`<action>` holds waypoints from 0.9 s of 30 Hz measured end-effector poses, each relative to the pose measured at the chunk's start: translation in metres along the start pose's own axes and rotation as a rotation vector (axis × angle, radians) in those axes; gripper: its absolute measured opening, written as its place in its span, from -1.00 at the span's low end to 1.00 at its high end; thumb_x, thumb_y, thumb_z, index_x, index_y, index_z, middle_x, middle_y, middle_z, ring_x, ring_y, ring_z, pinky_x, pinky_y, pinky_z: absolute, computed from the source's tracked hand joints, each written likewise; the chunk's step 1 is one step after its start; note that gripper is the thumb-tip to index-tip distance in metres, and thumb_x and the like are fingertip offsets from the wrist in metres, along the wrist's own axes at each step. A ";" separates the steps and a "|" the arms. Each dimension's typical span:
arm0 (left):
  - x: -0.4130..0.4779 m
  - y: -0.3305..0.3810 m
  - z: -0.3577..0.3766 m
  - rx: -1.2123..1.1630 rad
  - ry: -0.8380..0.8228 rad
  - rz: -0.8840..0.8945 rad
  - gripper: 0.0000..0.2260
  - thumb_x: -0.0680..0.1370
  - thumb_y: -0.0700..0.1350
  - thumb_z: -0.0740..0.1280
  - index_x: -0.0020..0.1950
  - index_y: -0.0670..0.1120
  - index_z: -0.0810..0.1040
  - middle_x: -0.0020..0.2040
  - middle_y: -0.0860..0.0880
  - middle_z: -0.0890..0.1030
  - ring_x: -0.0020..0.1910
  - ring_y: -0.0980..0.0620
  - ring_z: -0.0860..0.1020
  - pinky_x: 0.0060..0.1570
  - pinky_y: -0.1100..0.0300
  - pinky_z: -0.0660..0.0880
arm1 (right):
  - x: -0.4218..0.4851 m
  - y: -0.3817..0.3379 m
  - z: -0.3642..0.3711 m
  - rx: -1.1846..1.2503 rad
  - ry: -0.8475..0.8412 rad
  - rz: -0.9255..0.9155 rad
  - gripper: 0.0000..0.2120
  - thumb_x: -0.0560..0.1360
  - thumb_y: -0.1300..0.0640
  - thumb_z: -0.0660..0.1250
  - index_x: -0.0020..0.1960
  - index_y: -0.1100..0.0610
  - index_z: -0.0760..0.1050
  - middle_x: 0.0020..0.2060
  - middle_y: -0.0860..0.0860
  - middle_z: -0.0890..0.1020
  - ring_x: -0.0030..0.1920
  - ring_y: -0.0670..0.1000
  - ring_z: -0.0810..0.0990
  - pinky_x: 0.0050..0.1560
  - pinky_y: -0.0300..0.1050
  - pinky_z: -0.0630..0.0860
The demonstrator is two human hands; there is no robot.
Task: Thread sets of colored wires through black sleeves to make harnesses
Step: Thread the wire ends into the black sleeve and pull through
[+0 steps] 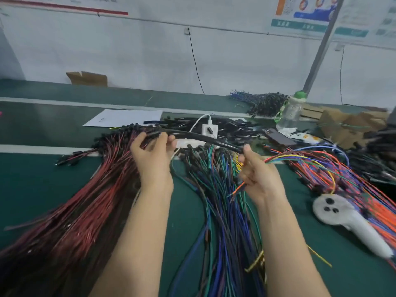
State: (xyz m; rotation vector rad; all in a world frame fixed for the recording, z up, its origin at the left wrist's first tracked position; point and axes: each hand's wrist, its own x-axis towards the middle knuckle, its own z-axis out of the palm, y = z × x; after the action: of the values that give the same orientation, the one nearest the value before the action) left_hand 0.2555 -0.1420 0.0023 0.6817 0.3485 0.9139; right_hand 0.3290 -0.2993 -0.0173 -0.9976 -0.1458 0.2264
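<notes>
Black sleeve (192,137) arches just above the tabletop (32,179), held between both hands. The left hand (153,155) has its grip pinched on the sleeve's left end. The right hand (258,174) has its grip curled round the right end, where a set of colored wires (293,157) fans out to the right. Beneath lie a red wire pile (85,200), a blue and green wire pile (218,206) and an orange wire pile (364,200). A white handheld device (342,213) rests beside the orange pile.
</notes>
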 end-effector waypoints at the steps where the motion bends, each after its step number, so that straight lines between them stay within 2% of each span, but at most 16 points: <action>1: -0.006 -0.006 -0.005 -0.076 -0.015 -0.052 -0.49 0.53 -0.35 0.31 0.41 -0.13 0.19 -0.12 -0.14 0.53 -0.39 0.16 0.60 -0.29 0.36 0.53 | -0.005 0.004 -0.002 -0.008 -0.004 0.013 -0.75 0.58 0.19 0.25 -0.28 0.16 0.40 -0.55 -0.05 0.51 -0.69 -0.18 0.12 -0.66 -0.35 0.07; 4: -0.019 -0.027 -0.016 -0.147 -0.030 -0.168 -0.27 0.52 -0.30 0.35 0.54 -0.05 -0.03 -0.15 -0.09 0.63 -0.32 0.12 0.64 -0.30 0.35 0.55 | -0.013 0.015 -0.006 -0.048 -0.009 0.056 -0.72 0.58 0.16 0.27 -0.30 0.15 0.41 -0.55 -0.06 0.51 -0.68 -0.18 0.12 -0.66 -0.36 0.07; 6: -0.022 -0.041 -0.024 -0.115 -0.035 -0.175 -0.23 0.54 -0.28 0.33 0.55 -0.02 -0.12 -0.21 -0.03 0.68 -0.26 0.10 0.66 -0.29 0.36 0.54 | -0.014 0.022 -0.011 -0.062 -0.008 0.084 -0.70 0.57 0.14 0.28 -0.33 0.15 0.42 -0.54 -0.05 0.49 -0.67 -0.17 0.12 -0.66 -0.35 0.06; 8: -0.019 -0.050 -0.031 -0.108 -0.039 -0.168 -0.23 0.55 -0.26 0.32 0.55 0.00 -0.15 -0.13 -0.04 0.66 -0.21 0.10 0.67 -0.28 0.37 0.54 | -0.015 0.029 -0.015 -0.062 0.003 0.107 -0.64 0.57 0.12 0.29 -0.39 0.15 0.44 -0.55 -0.03 0.46 -0.66 -0.16 0.11 -0.64 -0.34 0.04; 9: -0.016 -0.052 -0.033 -0.105 -0.055 -0.165 -0.30 0.56 -0.26 0.31 0.54 -0.02 -0.07 -0.08 -0.06 0.64 -0.21 0.10 0.67 -0.27 0.37 0.54 | -0.015 0.032 -0.016 -0.058 0.012 0.120 -0.64 0.56 0.12 0.30 -0.40 0.14 0.45 -0.55 -0.03 0.45 -0.67 -0.16 0.11 -0.64 -0.34 0.04; 10: -0.014 -0.053 -0.033 -0.082 -0.108 -0.161 -0.44 0.57 -0.25 0.29 0.48 -0.05 0.10 -0.03 -0.09 0.64 -0.22 0.12 0.66 -0.27 0.37 0.54 | -0.014 0.035 -0.016 -0.053 0.018 0.135 -0.65 0.56 0.12 0.30 -0.38 0.15 0.44 -0.55 -0.03 0.46 -0.67 -0.16 0.12 -0.64 -0.34 0.05; 12: -0.014 -0.057 -0.030 0.051 -0.295 -0.169 -0.78 0.57 -0.24 0.27 0.21 -0.13 0.39 0.00 -0.12 0.65 -0.25 0.15 0.63 -0.24 0.37 0.54 | -0.014 0.038 -0.014 -0.046 0.016 0.159 -0.70 0.57 0.14 0.30 -0.34 0.15 0.42 -0.57 -0.04 0.47 -0.67 -0.16 0.14 -0.66 -0.34 0.06; 13: -0.018 -0.062 -0.029 0.142 -0.385 -0.191 -0.86 0.57 -0.24 0.26 0.12 -0.13 0.46 -0.03 -0.09 0.66 -0.26 0.16 0.62 -0.23 0.36 0.54 | -0.014 0.039 -0.012 -0.047 0.005 0.166 -0.71 0.57 0.15 0.29 -0.32 0.15 0.42 -0.58 -0.04 0.47 -0.67 -0.16 0.16 -0.66 -0.35 0.06; 17: -0.036 -0.079 -0.025 0.444 -0.629 -0.222 -0.87 0.57 -0.28 0.27 -0.12 -0.13 0.57 -0.29 -0.03 0.65 -0.28 0.13 0.61 -0.16 0.27 0.54 | -0.015 0.041 -0.010 -0.078 -0.060 0.178 -0.69 0.58 0.16 0.27 -0.34 0.14 0.37 -0.62 -0.07 0.36 -0.67 -0.18 0.16 -0.65 -0.35 0.03; 18: -0.038 -0.080 -0.024 0.453 -0.637 -0.223 -0.85 0.56 -0.28 0.27 -0.15 -0.14 0.58 -0.32 -0.02 0.65 -0.28 0.12 0.61 -0.15 0.28 0.54 | -0.015 0.041 -0.010 -0.101 -0.058 0.178 -0.68 0.58 0.14 0.27 -0.34 0.13 0.34 -0.62 -0.08 0.34 -0.67 -0.17 0.16 -0.65 -0.34 0.03; 20: -0.037 -0.078 -0.023 0.377 -0.540 -0.282 -0.88 0.56 -0.28 0.29 -0.15 -0.14 0.56 -0.30 -0.01 0.66 -0.28 0.12 0.63 -0.18 0.28 0.57 | -0.015 0.039 -0.009 -0.117 -0.008 0.165 -0.68 0.59 0.09 0.26 -0.32 0.09 0.32 -0.63 -0.08 0.30 -0.67 -0.16 0.14 -0.65 -0.34 0.03; 21: -0.036 -0.078 -0.023 0.310 -0.475 -0.329 -0.89 0.55 -0.28 0.29 -0.15 -0.14 0.54 -0.29 -0.01 0.67 -0.29 0.11 0.64 -0.21 0.28 0.58 | -0.014 0.037 -0.010 -0.068 0.028 0.141 -0.68 0.61 0.06 0.22 -0.30 0.08 0.32 -0.63 -0.09 0.28 -0.66 -0.15 0.13 -0.65 -0.34 0.03; 23: -0.037 -0.078 -0.024 0.240 -0.416 -0.409 -0.91 0.55 -0.28 0.29 -0.15 -0.16 0.51 -0.30 -0.03 0.66 -0.32 0.11 0.63 -0.27 0.29 0.58 | -0.013 0.028 -0.014 0.195 0.074 0.044 -0.66 0.66 0.01 0.10 -0.27 0.08 0.32 -0.64 -0.11 0.21 -0.67 -0.15 0.10 -0.65 -0.32 0.01; 25: -0.042 -0.079 -0.024 0.240 -0.439 -0.475 -0.92 0.56 -0.28 0.28 -0.11 -0.17 0.53 -0.31 -0.05 0.64 -0.35 0.11 0.62 -0.33 0.31 0.56 | -0.013 0.018 -0.023 0.499 0.087 -0.077 -0.61 0.67 -0.02 0.00 -0.28 0.08 0.31 -0.64 -0.10 0.17 -0.68 -0.15 0.08 -0.65 -0.29 0.00; 27: -0.046 -0.079 -0.024 0.217 -0.463 -0.535 -0.87 0.57 -0.28 0.24 -0.09 -0.14 0.56 -0.34 -0.03 0.63 -0.38 0.12 0.61 -0.35 0.31 0.55 | -0.016 0.010 -0.033 0.697 0.112 -0.147 -0.58 0.67 -0.03 -0.02 -0.29 0.09 0.32 -0.63 -0.08 0.16 -0.67 -0.13 0.08 -0.66 -0.28 0.01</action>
State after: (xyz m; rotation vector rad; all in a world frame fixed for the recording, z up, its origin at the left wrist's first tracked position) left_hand 0.2637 -0.2036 -0.0687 0.9180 0.1979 0.1972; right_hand 0.3200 -0.3248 -0.0441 -0.3027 -0.0302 0.0730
